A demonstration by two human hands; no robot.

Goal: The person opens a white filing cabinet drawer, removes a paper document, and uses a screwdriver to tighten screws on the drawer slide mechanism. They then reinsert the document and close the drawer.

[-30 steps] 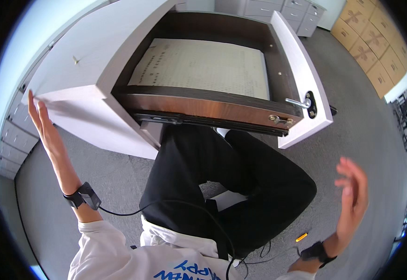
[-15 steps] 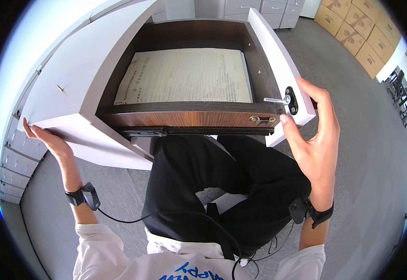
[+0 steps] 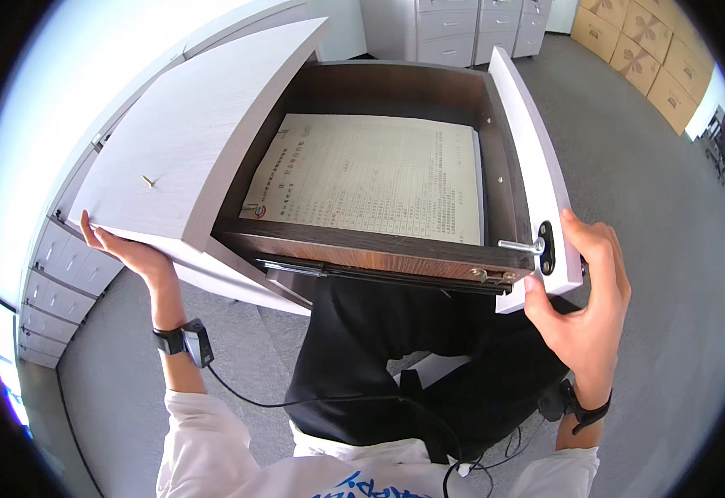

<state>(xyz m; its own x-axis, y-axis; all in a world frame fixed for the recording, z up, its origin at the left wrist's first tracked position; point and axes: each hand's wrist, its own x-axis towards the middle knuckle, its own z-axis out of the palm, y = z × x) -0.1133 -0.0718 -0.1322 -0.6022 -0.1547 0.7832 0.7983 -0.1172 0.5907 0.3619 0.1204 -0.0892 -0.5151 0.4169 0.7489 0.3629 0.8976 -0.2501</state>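
Note:
A drawer with dark wood-grain sides (image 3: 379, 257) is pulled out to the right from a pale cabinet (image 3: 205, 100). Printed sheets (image 3: 371, 178) lie stacked inside it. My right hand (image 3: 582, 319) grips the near end of the white drawer front (image 3: 537, 141), thumb on the inner side and fingers around the outer side. Just above the thumb, a metal bolt (image 3: 519, 246) sticks out from a black oval plate (image 3: 548, 249) on that front. My left hand (image 3: 134, 253) rests against the cabinet's near left edge, fingers stretched out and holding nothing.
A small brass-coloured screw (image 3: 147, 181) is on the cabinet top. Under the drawer's near side runs a metal slide rail (image 3: 379, 278). Pale filing cabinets (image 3: 445, 33) stand behind, and brown cartons (image 3: 636, 58) are stacked far right. A black cable (image 3: 296, 404) crosses my lap.
Cabinet, drawer and both hands now appear lower and further right in the picture, slightly turned. My hands keep the same places on the furniture, and the drawer stays pulled out.

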